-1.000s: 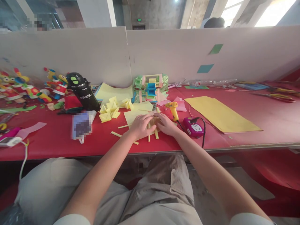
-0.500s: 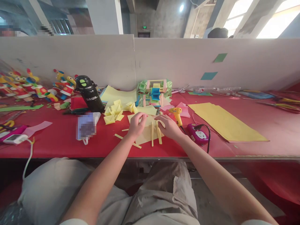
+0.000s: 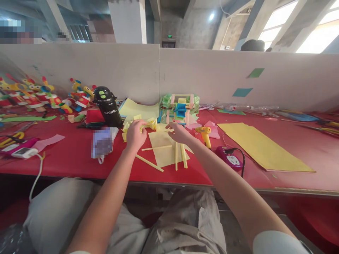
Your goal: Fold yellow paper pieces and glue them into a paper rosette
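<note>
- My left hand (image 3: 135, 134) is over the heap of folded yellow pieces (image 3: 137, 123), fingers curled down onto one of them; whether I have it pinched or am only touching it I cannot tell.
- The heap lies on the red counter (image 3: 66, 155) under and just beyond my left hand, small pointed folds facing all ways, so it has no single long axis.
- My right hand (image 3: 180, 132) hovers just right of my left, fingers loosely spread and stretched forward, holding nothing that I can see.
- Below and between my hands lies a flat yellow sheet (image 3: 165, 155), its long side running away from me.
- On the sheet's near right part two yellow paper sticks (image 3: 180, 157) lie side by side, long axes pointing from me toward the far wall.
- A thinner stick (image 3: 156, 148) lies crosswise on the sheet, nearly left to right.
- Another stick (image 3: 149, 163) lies slanted under my left wrist, from far left to near right.
- Right of my right hand stands a yellow glue gun (image 3: 204, 134), and nearer me a purple socket block (image 3: 229, 157) with a black cable.
- Beyond both hands sits a colourful paper frame model (image 3: 180, 106).
- Left of my left hand stands a black bottle (image 3: 108, 106).
- Far right lies a large yellow sheet stack (image 3: 262, 146).
</note>
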A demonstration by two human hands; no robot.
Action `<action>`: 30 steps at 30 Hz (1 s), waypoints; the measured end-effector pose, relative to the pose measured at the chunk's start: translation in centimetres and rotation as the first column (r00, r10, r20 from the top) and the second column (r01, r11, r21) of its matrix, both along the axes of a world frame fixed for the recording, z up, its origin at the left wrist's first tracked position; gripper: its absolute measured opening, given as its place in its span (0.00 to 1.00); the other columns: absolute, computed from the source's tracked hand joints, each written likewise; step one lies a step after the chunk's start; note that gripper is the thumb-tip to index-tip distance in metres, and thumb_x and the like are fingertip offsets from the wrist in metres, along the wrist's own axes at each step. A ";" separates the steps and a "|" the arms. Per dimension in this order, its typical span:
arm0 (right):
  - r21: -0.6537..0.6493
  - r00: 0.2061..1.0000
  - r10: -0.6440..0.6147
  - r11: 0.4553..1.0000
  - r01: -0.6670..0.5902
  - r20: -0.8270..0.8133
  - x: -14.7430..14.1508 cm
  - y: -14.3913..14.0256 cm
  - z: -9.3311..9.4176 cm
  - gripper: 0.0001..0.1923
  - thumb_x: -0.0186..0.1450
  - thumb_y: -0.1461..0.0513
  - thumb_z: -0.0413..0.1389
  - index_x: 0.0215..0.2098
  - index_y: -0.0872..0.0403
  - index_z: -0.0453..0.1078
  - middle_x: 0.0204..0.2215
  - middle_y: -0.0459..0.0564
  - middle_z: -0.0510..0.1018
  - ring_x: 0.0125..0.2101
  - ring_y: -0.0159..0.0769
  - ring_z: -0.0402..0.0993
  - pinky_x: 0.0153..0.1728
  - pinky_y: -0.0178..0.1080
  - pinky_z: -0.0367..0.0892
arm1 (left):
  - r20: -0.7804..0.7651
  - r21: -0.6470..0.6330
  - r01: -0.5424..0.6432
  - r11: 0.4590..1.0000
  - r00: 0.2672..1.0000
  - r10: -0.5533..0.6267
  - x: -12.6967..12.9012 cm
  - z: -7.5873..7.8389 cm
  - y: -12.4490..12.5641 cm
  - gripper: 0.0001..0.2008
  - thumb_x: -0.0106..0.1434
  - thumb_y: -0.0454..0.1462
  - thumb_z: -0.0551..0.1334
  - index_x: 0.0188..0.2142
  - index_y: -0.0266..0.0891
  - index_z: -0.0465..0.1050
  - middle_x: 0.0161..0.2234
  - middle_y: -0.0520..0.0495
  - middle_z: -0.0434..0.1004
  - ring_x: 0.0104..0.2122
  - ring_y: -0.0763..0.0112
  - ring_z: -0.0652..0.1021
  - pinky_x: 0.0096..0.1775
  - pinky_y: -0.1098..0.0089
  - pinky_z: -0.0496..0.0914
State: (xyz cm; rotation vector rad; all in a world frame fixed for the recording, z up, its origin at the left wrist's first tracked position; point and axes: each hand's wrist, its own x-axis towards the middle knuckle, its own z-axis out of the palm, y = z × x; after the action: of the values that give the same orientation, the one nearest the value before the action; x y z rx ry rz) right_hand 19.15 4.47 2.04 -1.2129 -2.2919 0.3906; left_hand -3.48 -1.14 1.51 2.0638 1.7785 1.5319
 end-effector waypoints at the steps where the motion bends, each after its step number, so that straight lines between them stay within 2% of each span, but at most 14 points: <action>1: 0.003 1.000 -0.013 1.000 0.013 -0.025 -0.5 0.6 -0.1 0.12 0.63 0.66 0.56 0.46 0.53 0.70 0.47 0.58 0.78 0.47 0.46 0.76 0.43 0.45 0.72 | -0.103 -0.020 -0.055 0.998 0.993 0.052 -0.6 -0.1 0.0 0.14 0.57 0.29 0.57 0.41 0.41 0.75 0.51 0.40 0.75 0.55 0.52 0.73 0.56 0.53 0.67; 4: -0.004 0.994 -0.043 0.999 0.043 -0.099 -2.4 2.1 -0.3 0.16 0.61 0.61 0.61 0.47 0.53 0.67 0.48 0.57 0.77 0.48 0.46 0.75 0.45 0.45 0.71 | -0.259 -0.093 -0.182 0.979 0.954 0.153 -1.4 -0.7 0.2 0.19 0.54 0.26 0.59 0.44 0.42 0.75 0.54 0.39 0.74 0.58 0.48 0.70 0.60 0.46 0.61; 7: -0.043 0.992 -0.064 0.997 0.059 -0.105 -4.6 3.1 -0.4 0.21 0.57 0.61 0.64 0.47 0.53 0.67 0.49 0.56 0.77 0.47 0.46 0.74 0.45 0.44 0.70 | -0.276 -0.122 -0.246 0.961 0.939 0.206 -1.3 -1.4 0.3 0.20 0.53 0.25 0.58 0.43 0.44 0.76 0.48 0.41 0.78 0.57 0.48 0.72 0.61 0.43 0.55; 10: -0.108 0.989 -0.124 0.988 0.114 -0.084 -6.5 3.6 -0.3 0.13 0.57 0.64 0.63 0.41 0.54 0.70 0.43 0.55 0.79 0.43 0.45 0.75 0.42 0.44 0.70 | -0.281 -0.118 -0.264 0.957 0.933 0.223 -1.1 -1.6 0.2 0.19 0.55 0.25 0.57 0.42 0.45 0.76 0.44 0.43 0.80 0.53 0.50 0.74 0.61 0.43 0.55; 13: -0.117 0.984 -0.139 0.985 0.126 -0.112 -7.1 3.3 0.0 0.02 0.62 0.64 0.58 0.35 0.54 0.72 0.37 0.53 0.80 0.40 0.42 0.76 0.40 0.42 0.70 | -0.273 -0.113 -0.234 0.966 0.942 0.196 -1.1 -1.2 0.0 0.18 0.57 0.26 0.57 0.43 0.43 0.76 0.46 0.42 0.80 0.52 0.50 0.76 0.60 0.44 0.58; 16: -0.105 0.971 -0.027 0.994 0.002 -0.238 -5.9 2.2 0.2 0.03 0.63 0.63 0.56 0.33 0.54 0.71 0.36 0.51 0.80 0.39 0.38 0.76 0.41 0.39 0.70 | -0.207 -0.058 -0.111 0.992 0.974 0.097 -0.8 -0.7 -0.1 0.19 0.59 0.29 0.59 0.49 0.43 0.74 0.54 0.41 0.76 0.56 0.50 0.73 0.60 0.48 0.62; 18: -0.119 0.931 0.087 0.983 -0.138 -0.355 -4.4 1.1 0.1 0.04 0.62 0.61 0.58 0.34 0.54 0.72 0.37 0.51 0.79 0.40 0.38 0.77 0.42 0.39 0.71 | -0.137 -0.024 0.060 0.998 0.989 -0.063 -0.2 -0.6 0.0 0.22 0.60 0.33 0.60 0.55 0.43 0.71 0.59 0.41 0.72 0.60 0.53 0.71 0.61 0.53 0.64; 21: -0.166 0.863 0.158 0.950 -0.266 -0.480 -1.9 -0.5 -0.3 0.09 0.60 0.56 0.61 0.36 0.53 0.73 0.43 0.52 0.79 0.45 0.40 0.76 0.44 0.41 0.72 | 0.022 -0.067 0.346 0.936 0.938 -0.345 1.1 -0.8 -0.1 0.26 0.60 0.37 0.62 0.60 0.42 0.67 0.59 0.41 0.72 0.59 0.57 0.72 0.60 0.58 0.67; 23: -0.219 0.815 0.150 0.921 -0.321 -0.560 -0.6 -1.4 -0.7 0.13 0.59 0.54 0.63 0.37 0.53 0.73 0.42 0.52 0.79 0.43 0.39 0.76 0.43 0.41 0.74 | 0.145 -0.118 0.463 0.879 0.883 -0.446 2.0 -0.9 -0.4 0.27 0.61 0.38 0.63 0.60 0.42 0.67 0.58 0.41 0.73 0.57 0.57 0.75 0.58 0.58 0.70; 27: -0.296 0.723 0.026 0.902 -0.315 -0.691 0.6 -2.3 -1.1 0.18 0.55 0.49 0.67 0.34 0.53 0.72 0.30 0.46 0.75 0.30 0.33 0.75 0.34 0.40 0.75 | 0.333 -0.211 0.618 0.758 0.774 -0.538 3.2 -1.0 -1.0 0.32 0.58 0.40 0.68 0.62 0.42 0.65 0.60 0.38 0.71 0.51 0.56 0.79 0.51 0.58 0.75; 28: -0.302 0.705 0.003 0.902 -0.307 -0.709 0.7 -2.5 -1.2 0.19 0.54 0.49 0.67 0.32 0.53 0.72 0.28 0.44 0.74 0.29 0.32 0.74 0.34 0.39 0.75 | 0.351 -0.223 0.639 0.736 0.757 -0.551 3.4 -1.1 -1.1 0.34 0.57 0.40 0.69 0.62 0.42 0.65 0.61 0.37 0.70 0.49 0.56 0.80 0.50 0.58 0.76; 30: -0.317 0.673 -0.023 0.893 -0.318 -0.739 0.6 -2.7 -1.3 0.20 0.52 0.48 0.68 0.30 0.53 0.70 0.26 0.43 0.72 0.28 0.31 0.73 0.34 0.39 0.74 | 0.336 -0.222 0.642 0.734 0.757 -0.561 3.6 -1.1 -1.1 0.35 0.55 0.40 0.71 0.62 0.43 0.65 0.61 0.38 0.69 0.47 0.58 0.80 0.50 0.58 0.76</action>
State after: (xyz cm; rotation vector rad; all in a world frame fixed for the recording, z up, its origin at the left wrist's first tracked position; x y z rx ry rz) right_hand 19.71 1.75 0.79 -0.8039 -1.6177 1.2537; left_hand 0.09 -2.26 0.37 1.9019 1.0097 1.1373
